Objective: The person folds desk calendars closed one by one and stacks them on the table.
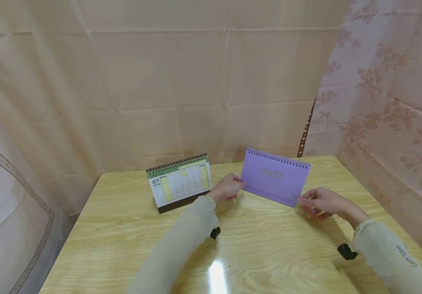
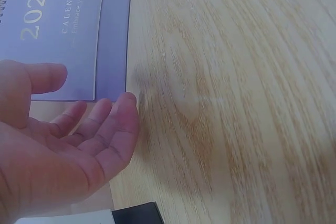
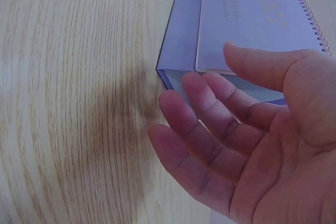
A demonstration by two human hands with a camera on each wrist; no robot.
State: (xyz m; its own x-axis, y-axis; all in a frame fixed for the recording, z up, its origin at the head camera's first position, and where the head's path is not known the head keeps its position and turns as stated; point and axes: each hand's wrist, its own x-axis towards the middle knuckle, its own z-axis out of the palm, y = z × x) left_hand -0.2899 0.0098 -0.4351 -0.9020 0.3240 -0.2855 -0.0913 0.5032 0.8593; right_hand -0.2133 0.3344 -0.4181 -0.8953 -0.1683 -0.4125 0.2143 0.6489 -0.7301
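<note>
A beige curtain (image 1: 159, 81) hangs behind the table (image 1: 288, 257) — floral cloth (image 1: 391, 110) right.

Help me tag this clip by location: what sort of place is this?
Probably a makeshift indoor tabletop setup: beige cloth hangs behind a wood-grain table, floral cloth at its right; a white calendar stands on top.

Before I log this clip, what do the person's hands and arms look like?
The left hand and right hand are bare, with long pale-beige sleeves; dark lettering marks the right sleeve, and a small black device shows beside each cuff.
</note>
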